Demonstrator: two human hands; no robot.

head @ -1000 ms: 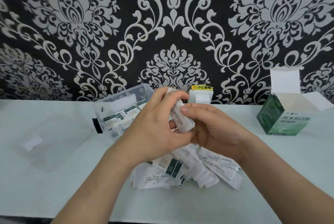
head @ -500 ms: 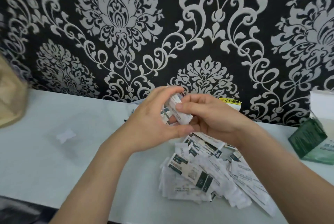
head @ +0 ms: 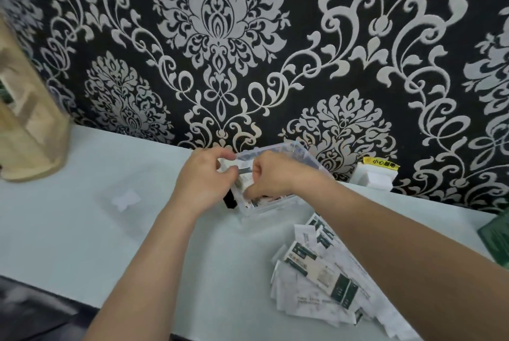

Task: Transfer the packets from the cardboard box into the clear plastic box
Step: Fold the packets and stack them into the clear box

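The clear plastic box (head: 304, 154) stands on the white table near the wall, with packets inside it. Both hands are over its left part. My left hand (head: 203, 179) and my right hand (head: 271, 175) together pinch a small stack of white and green packets (head: 242, 172), held low inside the box. A loose pile of packets (head: 316, 277) lies on the table to the right, under my right forearm. Only a green corner of the cardboard box (head: 497, 238) shows at the right edge.
The box's clear lid (head: 125, 199) lies flat on the table to the left. A wooden stand (head: 24, 131) is at the far left. A small white box with a yellow label (head: 376, 174) sits against the patterned wall. The table's front edge runs lower left.
Both hands carried the stack of packets forward and down into the clear box. The view swung left, so the cardboard box slid to the right edge.
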